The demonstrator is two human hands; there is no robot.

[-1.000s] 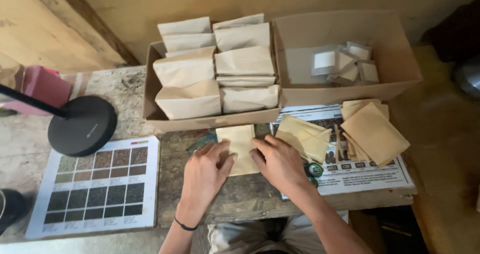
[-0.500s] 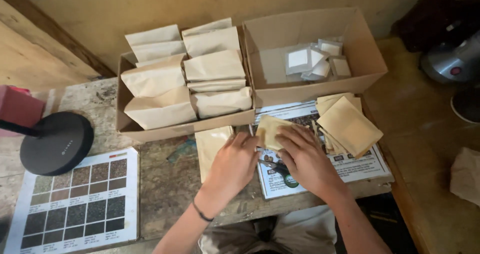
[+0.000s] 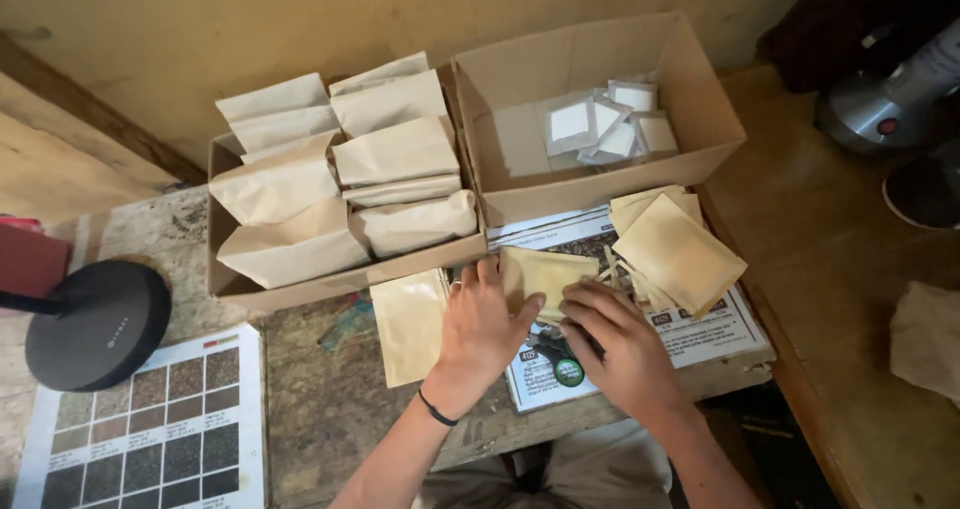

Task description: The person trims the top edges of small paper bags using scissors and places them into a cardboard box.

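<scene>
While both hands have shifted right since earlier | left hand (image 3: pixel 480 331) spread flat, one pouch (image 3: pixel 410 324) at its 9 o'clock | right hand (image 3: pixel 620 341) pinching one tan pouch (image 3: pixel 545 274) | two boxes (image 3: pixel 700 164) at 12 o'clock.

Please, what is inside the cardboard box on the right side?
Inside the right cardboard box lie several small grey-and-white packets, loosely heaped toward the far right corner. The rest of the floor looks bare. Anything beneath the packets is covered and cannot be seen.
</scene>
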